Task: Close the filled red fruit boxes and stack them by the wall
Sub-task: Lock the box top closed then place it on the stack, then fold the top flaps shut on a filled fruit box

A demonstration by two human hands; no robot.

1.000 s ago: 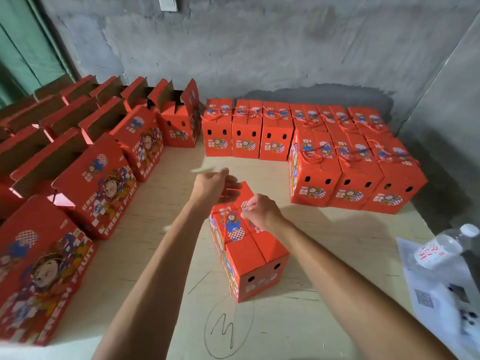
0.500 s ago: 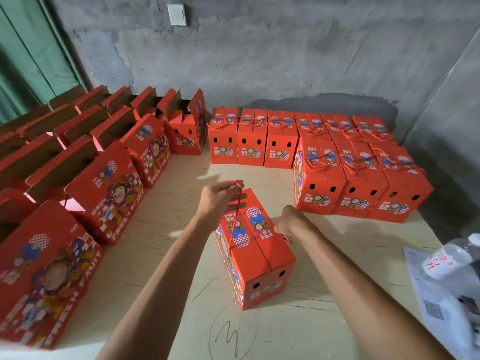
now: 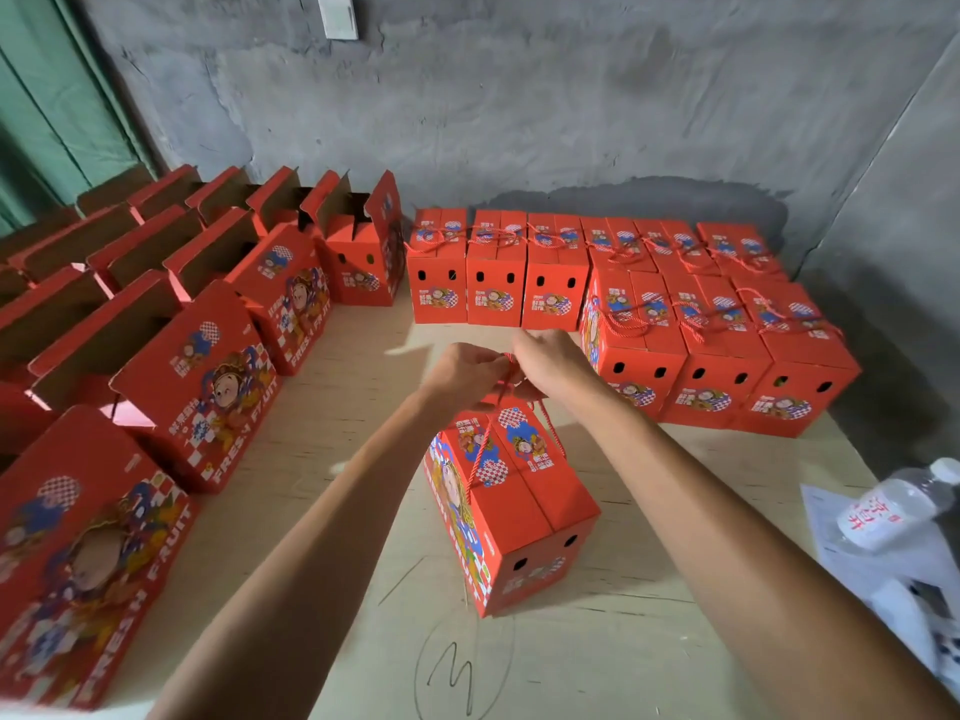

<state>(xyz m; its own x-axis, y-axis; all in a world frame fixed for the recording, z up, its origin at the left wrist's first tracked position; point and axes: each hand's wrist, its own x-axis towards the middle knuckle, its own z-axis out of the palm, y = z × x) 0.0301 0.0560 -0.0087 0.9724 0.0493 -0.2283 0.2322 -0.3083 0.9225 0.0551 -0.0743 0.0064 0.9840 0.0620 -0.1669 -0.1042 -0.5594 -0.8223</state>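
Fingers of both hands curl round the red cord handle above the closed red box: the left hand pinches one strand, the right hand grips the cord just beside it. That box stands on the plywood table, near its middle. Open boxes line the left side. Farther off, closed boxes with cord handles sit in two rows by the grey wall

Two bare forearms, no sleeves, watch or rings visible. Left hand and right hand gloveless. Nothing worn within view.
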